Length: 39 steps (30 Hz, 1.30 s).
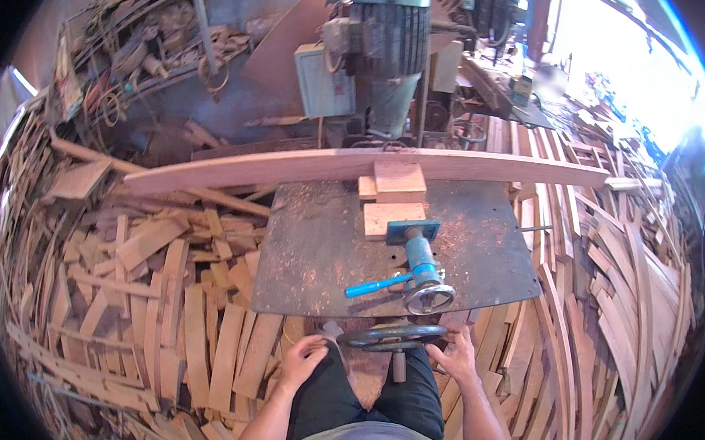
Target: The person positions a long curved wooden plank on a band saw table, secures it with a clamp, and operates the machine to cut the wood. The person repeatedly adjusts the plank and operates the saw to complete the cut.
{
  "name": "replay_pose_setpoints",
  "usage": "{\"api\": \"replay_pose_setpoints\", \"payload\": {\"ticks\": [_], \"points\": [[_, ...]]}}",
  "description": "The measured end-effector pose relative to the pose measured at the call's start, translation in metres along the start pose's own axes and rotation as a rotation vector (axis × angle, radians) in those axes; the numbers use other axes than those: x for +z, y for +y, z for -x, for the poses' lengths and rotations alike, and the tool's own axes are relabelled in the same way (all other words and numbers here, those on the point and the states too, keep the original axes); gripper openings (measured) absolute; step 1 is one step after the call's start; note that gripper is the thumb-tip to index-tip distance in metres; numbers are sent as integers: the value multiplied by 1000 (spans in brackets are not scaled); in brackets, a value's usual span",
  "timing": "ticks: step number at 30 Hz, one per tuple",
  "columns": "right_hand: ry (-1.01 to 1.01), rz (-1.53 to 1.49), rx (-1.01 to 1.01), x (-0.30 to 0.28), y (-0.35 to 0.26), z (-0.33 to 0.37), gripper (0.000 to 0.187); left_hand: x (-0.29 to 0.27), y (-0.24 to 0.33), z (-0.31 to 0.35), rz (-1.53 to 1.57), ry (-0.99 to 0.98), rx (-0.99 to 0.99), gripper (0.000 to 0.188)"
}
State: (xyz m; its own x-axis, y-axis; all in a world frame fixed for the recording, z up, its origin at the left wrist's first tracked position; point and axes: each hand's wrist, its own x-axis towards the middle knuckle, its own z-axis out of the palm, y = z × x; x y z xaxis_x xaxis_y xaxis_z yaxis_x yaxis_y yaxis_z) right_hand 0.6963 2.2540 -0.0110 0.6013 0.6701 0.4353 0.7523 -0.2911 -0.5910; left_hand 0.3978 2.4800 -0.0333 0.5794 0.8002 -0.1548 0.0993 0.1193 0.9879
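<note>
- The person's right hand [459, 355] is gripping the right rim of a dark handwheel [394, 337] that is sitting just below the front edge of the machine table [318, 258], fingers curled over it.
- The left hand [304, 359] is lying on the left thigh, fingers loosely bent and holding nothing, just beside the wheel's left end.
- A blue clamp screw [419, 259] with a blue lever [374, 286] is pressing toward light wooden blocks [396, 198] on the rusty, sawdust-strewn table.
- A long plank [355, 167] is lying across the table's far edge, against the blocks.
- A grey-green motor housing [387, 50] is standing behind it.
- Cut boards [165, 306] are covering the floor on both sides.
</note>
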Motion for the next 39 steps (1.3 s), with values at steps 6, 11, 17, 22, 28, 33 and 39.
{"api": "replay_pose_setpoints", "payload": {"ticks": [6,11,17,22,28,33,39], "points": [[142,-300,-74,-26,-72,-19,36,-25,43,-25,292,35,267,31],[328,-212,-515,-45,-130,-107,36,23,76,-68,759,-104,323,41],[28,-44,-217,-41,-124,-163,31,74,97,-92,1162,-91,54,61],[135,-302,-256,-26,-97,-142,26,92,102,-94,1193,-172,46,61],[221,-424,-251,-17,-90,-142,19,86,100,-103,1273,-37,-25,57],[287,-446,-244,-7,-85,-142,14,67,88,-114,1343,-128,93,55],[227,-428,-215,-11,-89,-145,10,70,104,-108,1394,105,-30,57]]}}
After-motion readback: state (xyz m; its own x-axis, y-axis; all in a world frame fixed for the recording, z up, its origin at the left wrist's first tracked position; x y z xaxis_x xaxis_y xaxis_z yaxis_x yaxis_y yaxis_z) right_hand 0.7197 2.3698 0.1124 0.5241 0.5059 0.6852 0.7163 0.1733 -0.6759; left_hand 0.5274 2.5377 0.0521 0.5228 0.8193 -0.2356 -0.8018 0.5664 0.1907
